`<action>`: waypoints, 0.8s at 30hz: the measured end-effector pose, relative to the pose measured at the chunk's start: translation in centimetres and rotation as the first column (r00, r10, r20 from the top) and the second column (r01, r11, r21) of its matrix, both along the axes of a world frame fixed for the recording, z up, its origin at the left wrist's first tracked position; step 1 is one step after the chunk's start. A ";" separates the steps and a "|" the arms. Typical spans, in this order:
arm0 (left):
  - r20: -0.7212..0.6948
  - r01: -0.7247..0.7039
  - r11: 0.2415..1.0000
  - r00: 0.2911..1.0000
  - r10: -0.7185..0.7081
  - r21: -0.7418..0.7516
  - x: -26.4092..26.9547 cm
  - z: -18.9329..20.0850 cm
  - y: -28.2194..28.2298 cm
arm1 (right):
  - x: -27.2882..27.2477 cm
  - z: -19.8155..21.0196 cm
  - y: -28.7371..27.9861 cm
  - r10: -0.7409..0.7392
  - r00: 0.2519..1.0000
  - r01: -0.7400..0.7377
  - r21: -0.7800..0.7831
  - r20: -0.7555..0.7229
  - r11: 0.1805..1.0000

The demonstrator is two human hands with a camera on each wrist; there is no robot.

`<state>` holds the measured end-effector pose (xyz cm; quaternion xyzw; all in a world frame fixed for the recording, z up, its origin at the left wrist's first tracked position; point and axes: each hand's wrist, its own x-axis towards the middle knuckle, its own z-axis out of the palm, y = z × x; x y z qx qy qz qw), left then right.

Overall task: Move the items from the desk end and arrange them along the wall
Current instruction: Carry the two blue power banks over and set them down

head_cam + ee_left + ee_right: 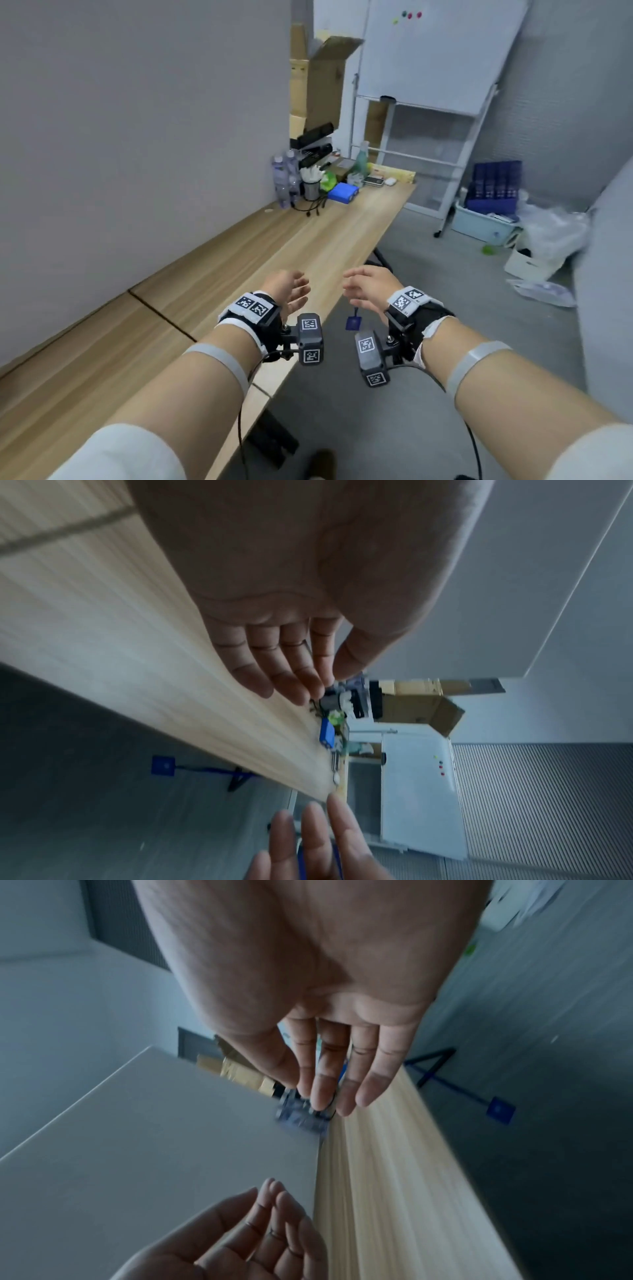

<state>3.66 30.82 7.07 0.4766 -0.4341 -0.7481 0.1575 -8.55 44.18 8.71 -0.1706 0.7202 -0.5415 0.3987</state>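
left to right in the head view: plain grey wall [137,137], then the long wood-grain table [239,260] running along it, then grey floor. the left hand [291,291] hovers over the table's near edge, the right hand [368,287] just off it above the floor, palms facing each other. both have a loose, empty grip, fingers relaxed and a bit spread, nothing held.

the items sit bunched at the far table end: clear plastic bottles [286,181] against the wall, a mesh pen cup [311,188], a flat blue box [343,193], a green spray bottle [361,159].

only the head view shows the whiteboard [442,51] on its frame and the cardboard boxes [322,85] clearly. the wrist views are motion-blurred, but both catch a small blue square tag [163,765] hanging low beside the table, plus the open palms.
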 end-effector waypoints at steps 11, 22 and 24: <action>-0.102 0.092 0.995 0.991 -0.087 0.042 -24.6 -2.8 -6.9 | -23.1 -2.6 -5.4 -0.122 0.986 0.133 0.104 -0.113 0.986; -0.065 0.110 0.992 0.992 -0.106 0.059 -43.4 -3.0 -13.9 | -41.8 -4.0 -11.1 -0.126 0.989 0.137 0.144 -0.080 0.980; -0.043 0.094 0.994 0.995 -0.092 0.054 -46.3 -3.5 -14.8 | -45.1 -4.8 -12.1 -0.123 0.990 0.133 0.155 -0.071 0.979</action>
